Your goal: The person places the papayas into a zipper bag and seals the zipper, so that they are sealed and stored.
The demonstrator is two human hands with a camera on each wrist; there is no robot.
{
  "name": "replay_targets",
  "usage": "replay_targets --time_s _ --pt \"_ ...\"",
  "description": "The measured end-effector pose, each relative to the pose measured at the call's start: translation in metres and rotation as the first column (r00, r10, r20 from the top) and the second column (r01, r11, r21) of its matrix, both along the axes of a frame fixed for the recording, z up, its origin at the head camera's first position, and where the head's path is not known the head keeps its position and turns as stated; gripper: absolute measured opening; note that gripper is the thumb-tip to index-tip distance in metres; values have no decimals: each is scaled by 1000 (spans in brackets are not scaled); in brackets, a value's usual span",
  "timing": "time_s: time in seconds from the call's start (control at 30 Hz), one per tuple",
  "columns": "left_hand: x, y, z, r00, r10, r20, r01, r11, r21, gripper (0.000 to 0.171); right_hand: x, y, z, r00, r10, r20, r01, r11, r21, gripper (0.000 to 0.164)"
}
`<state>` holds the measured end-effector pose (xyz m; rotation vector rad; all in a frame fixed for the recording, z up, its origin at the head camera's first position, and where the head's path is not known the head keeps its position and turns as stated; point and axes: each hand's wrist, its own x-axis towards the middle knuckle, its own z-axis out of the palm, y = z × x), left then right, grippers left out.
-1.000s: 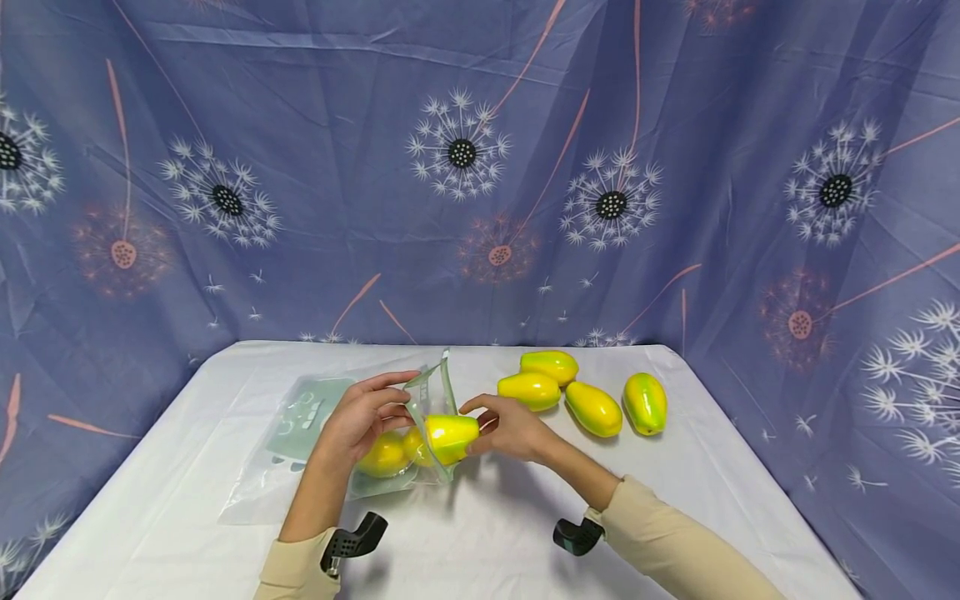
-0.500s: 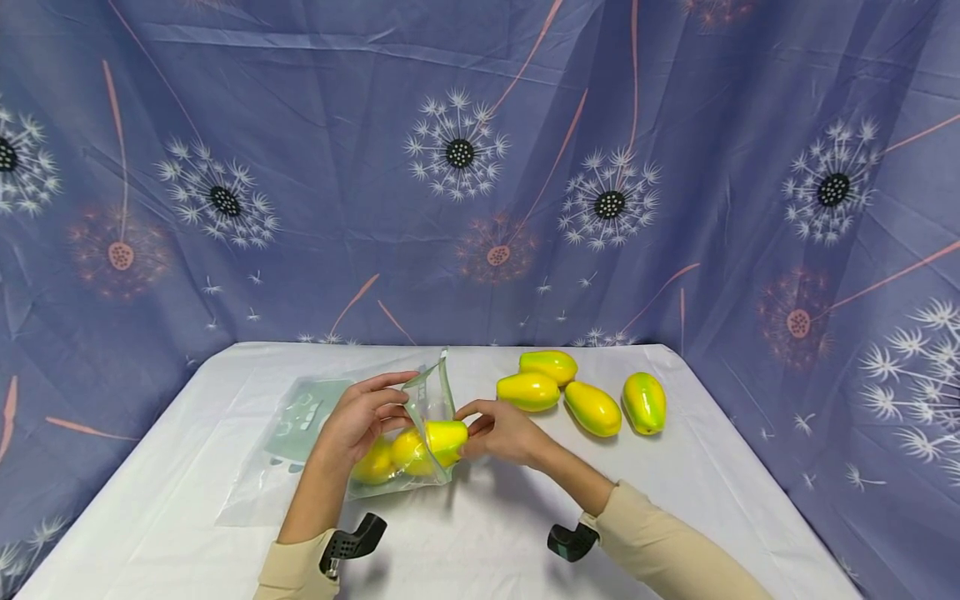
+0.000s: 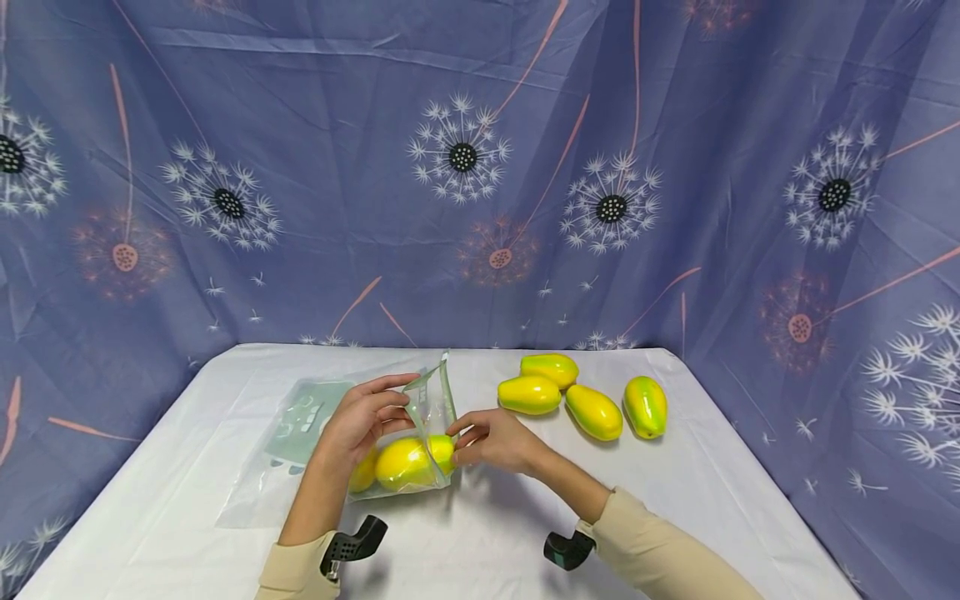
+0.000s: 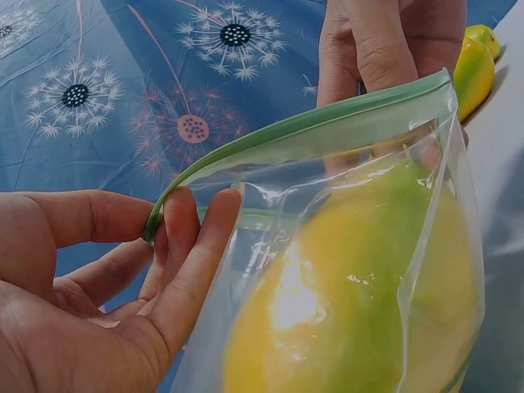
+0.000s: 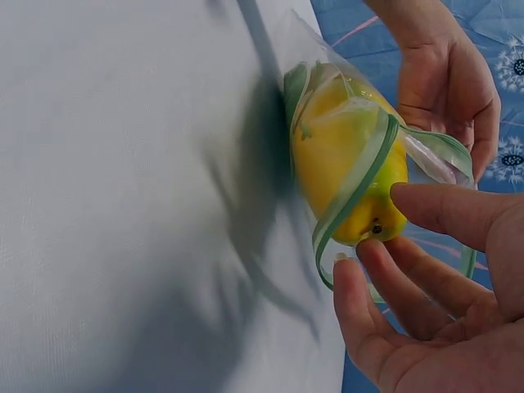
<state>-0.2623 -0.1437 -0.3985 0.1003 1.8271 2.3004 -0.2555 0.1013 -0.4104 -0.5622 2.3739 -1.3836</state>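
A clear zip bag (image 3: 247, 492) with a green printed patch and green-edged mouth lies on the white table, its mouth held up facing right. My left hand (image 3: 363, 417) pinches the rim of that mouth between thumb and fingers, as the left wrist view shows at the green strip (image 4: 319, 119). Inside is a glossy yellow-green papaya (image 3: 403, 463), its narrow end still at the opening. The fingertips of my right hand (image 3: 497, 443) hold this end, the thumb on one side and fingers on the other (image 5: 417, 303). Behind it, deeper in the bag, shows another papaya (image 3: 362, 473), partly hidden by my left arm.
Several more papayas lie at the back right of the table: one papaya (image 3: 549, 369) at the rear, another papaya (image 3: 529, 394) in front, and others to the right (image 3: 645, 407). A dandelion-patterned blue curtain (image 3: 345, 208) hangs behind and beside the table (image 3: 480, 550).
The papaya in my right hand has slid left and down into the bag, pushing deeper past the rim. My right hand followed it. My left hand keeps its hold on the rim.
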Motion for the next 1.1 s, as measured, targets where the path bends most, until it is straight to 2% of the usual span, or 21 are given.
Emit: replay_targets --time_s 0.17,0.27,0.6,0.87,1.1 --pt "1 0 1 1000 -4 -4 4 1000 -1 48 2 -2 0 998 21 58 -20 1000 -23 37" --pt "1 -1 1 1000 -8 -7 8 1000 -4 49 3 -4 0 998 26 65 -25 999 -20 39" --pt "0 1 0 1000 5 1 -5 1000 2 47 1 2 4 1000 16 -6 -16 1000 19 45" --pt "-1 3 -2 1000 15 10 -15 1000 7 46 -4 20 11 999 -50 -13 51 997 54 51" --pt "0 1 -2 1000 14 5 -14 1000 12 47 -12 41 17 987 -141 -73 146 986 74 57"
